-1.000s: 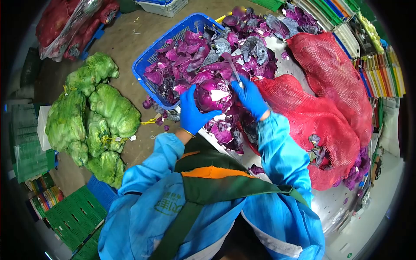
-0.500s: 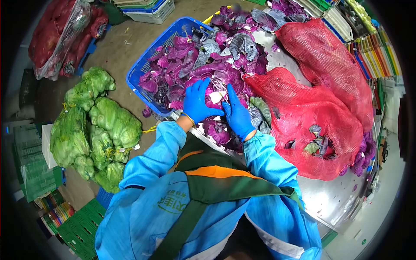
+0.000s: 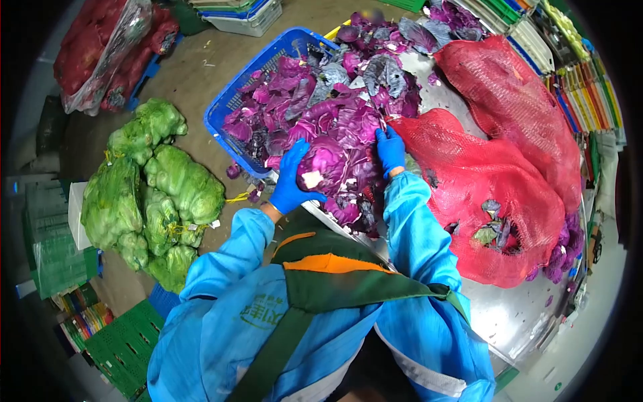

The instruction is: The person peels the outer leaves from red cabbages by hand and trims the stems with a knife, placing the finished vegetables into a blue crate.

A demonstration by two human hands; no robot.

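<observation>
My left hand (image 3: 293,179), in a blue glove, is curved around the left and lower side of a red cabbage (image 3: 328,161). The cabbage's pale cut stem end faces up toward me. To its right, my gloved right hand (image 3: 390,150) is closed, with a small light-coloured thing at its fingertips that I cannot make out. Loose purple leaves (image 3: 358,124) lie all around the cabbage and beyond both hands. Close to my right hand is the tip of a red mesh sack (image 3: 469,174). A blue plastic basket (image 3: 216,115), heaped with purple leaves, stands beyond my left hand.
Another full red mesh sack (image 3: 512,90) lies at the far right on the metal table (image 3: 492,315). On the floor at left are bagged green vegetables (image 3: 181,184) and wrapped red sacks (image 3: 107,53). Green crates (image 3: 124,345) stand at lower left.
Both hands were together on the cabbage. The left hand now has it alone, drawn left and toward me with its stem end turned; the right hand has moved right and closed.
</observation>
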